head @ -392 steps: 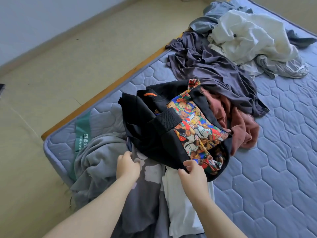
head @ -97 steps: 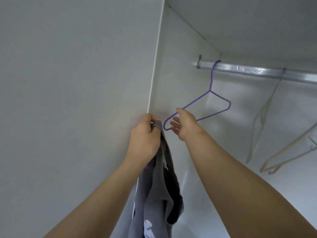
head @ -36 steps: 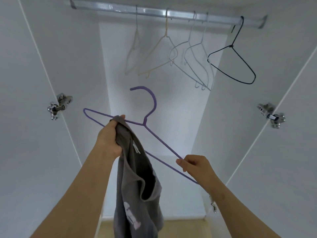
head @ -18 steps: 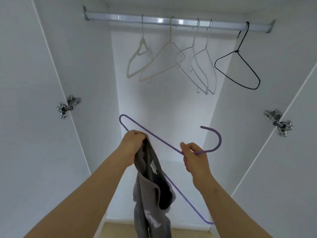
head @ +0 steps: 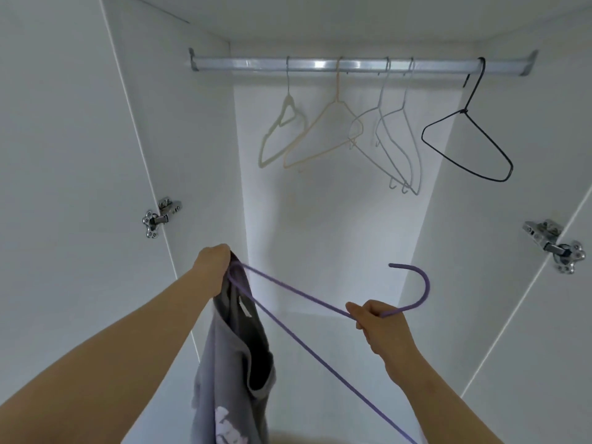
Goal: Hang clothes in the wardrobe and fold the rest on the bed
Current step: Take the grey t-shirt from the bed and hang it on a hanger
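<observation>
Inside the open wardrobe point(head: 336, 235), hardly started, judging by the rail point(head: 320, 64): no clothes on it, just five bare hangers, four pale ones toward the middle and a black hanger point(head: 464, 111) at the right end. Below and in front of them, a grey garment point(head: 234, 363) with a pale print, hanging limp from the left hand point(head: 213, 261), fingers clenched on its neckline. Right at that opening, one shoulder tip of a purple hanger point(head: 301, 293), off the rail and tilted, hook to the right; whether already inside the neck, cannot tell. Right hand point(head: 381, 322) fingers pinching the wire just under the hook. Probably the threading step; left to do: seat both shoulders, hook onto the rail, then all the other clothes, hung or folded. No bed or surface in view. White panels all round, doors point(head: 64, 187) standing wide, left hinge point(head: 160, 216) and right hinge point(head: 554, 245) in bright metal, a sliver of tan floor point(head: 304, 439) at the bottom edge.
</observation>
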Demonstrator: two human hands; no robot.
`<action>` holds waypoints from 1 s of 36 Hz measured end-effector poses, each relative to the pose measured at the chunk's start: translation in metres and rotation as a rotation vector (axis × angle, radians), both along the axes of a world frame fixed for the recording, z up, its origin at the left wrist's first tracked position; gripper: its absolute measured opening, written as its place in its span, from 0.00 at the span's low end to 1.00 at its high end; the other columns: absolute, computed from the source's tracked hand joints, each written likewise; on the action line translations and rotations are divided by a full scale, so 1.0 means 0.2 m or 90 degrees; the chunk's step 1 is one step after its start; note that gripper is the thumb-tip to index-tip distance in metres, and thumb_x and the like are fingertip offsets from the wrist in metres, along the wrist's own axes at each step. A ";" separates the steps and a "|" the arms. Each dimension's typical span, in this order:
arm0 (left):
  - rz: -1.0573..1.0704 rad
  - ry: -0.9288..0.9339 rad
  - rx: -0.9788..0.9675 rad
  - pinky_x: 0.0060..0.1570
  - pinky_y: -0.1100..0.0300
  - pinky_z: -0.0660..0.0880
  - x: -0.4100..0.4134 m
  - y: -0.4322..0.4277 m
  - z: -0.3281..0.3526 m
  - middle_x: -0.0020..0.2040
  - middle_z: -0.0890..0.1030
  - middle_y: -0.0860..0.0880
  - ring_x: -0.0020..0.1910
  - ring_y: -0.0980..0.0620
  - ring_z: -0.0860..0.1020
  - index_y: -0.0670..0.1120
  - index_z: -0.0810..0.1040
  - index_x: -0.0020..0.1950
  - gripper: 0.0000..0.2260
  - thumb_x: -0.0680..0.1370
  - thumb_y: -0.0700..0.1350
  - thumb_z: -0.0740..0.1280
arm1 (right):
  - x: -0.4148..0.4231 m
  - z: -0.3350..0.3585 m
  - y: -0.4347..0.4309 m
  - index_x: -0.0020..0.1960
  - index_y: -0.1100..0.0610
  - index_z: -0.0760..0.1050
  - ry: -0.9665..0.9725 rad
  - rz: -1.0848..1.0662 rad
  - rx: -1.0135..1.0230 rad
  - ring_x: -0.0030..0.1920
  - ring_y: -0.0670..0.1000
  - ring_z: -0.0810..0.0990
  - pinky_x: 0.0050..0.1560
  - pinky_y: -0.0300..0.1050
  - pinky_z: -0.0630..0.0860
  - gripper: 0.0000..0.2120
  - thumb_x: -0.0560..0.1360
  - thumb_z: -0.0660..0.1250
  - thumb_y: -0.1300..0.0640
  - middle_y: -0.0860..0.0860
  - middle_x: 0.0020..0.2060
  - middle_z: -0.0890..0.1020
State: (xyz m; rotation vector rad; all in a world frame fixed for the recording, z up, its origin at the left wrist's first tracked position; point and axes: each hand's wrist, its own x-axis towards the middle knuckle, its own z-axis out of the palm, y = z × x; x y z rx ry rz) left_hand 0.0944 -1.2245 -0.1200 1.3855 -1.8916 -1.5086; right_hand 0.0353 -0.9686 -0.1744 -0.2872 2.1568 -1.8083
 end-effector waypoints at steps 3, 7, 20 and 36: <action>-0.080 -0.088 -0.252 0.30 0.60 0.62 0.03 0.01 0.00 0.35 0.70 0.46 0.32 0.51 0.67 0.41 0.69 0.47 0.04 0.78 0.40 0.56 | 0.02 0.00 -0.02 0.28 0.58 0.66 0.005 0.014 0.017 0.18 0.42 0.60 0.22 0.31 0.58 0.19 0.74 0.69 0.57 0.47 0.18 0.63; -0.189 -0.169 -0.486 0.33 0.59 0.68 0.07 0.04 -0.02 0.35 0.73 0.48 0.32 0.51 0.71 0.45 0.68 0.48 0.03 0.79 0.42 0.56 | 0.04 0.01 -0.05 0.30 0.59 0.67 -0.007 0.024 0.025 0.18 0.42 0.61 0.24 0.32 0.59 0.18 0.74 0.69 0.56 0.45 0.18 0.64; -0.407 -0.049 -0.511 0.38 0.63 0.72 0.07 0.33 -0.06 0.42 0.77 0.51 0.40 0.53 0.75 0.47 0.69 0.48 0.02 0.78 0.41 0.59 | 0.14 0.08 -0.27 0.31 0.60 0.68 -0.073 0.022 -0.020 0.21 0.45 0.58 0.20 0.34 0.57 0.17 0.77 0.64 0.57 0.48 0.19 0.63; -0.430 0.036 -1.050 0.43 0.57 0.70 0.06 0.15 -0.02 0.36 0.76 0.53 0.36 0.51 0.76 0.53 0.82 0.39 0.17 0.73 0.57 0.56 | 0.03 0.27 -0.29 0.30 0.59 0.73 0.102 -0.001 0.008 0.25 0.46 0.66 0.29 0.36 0.65 0.18 0.77 0.63 0.56 0.45 0.17 0.68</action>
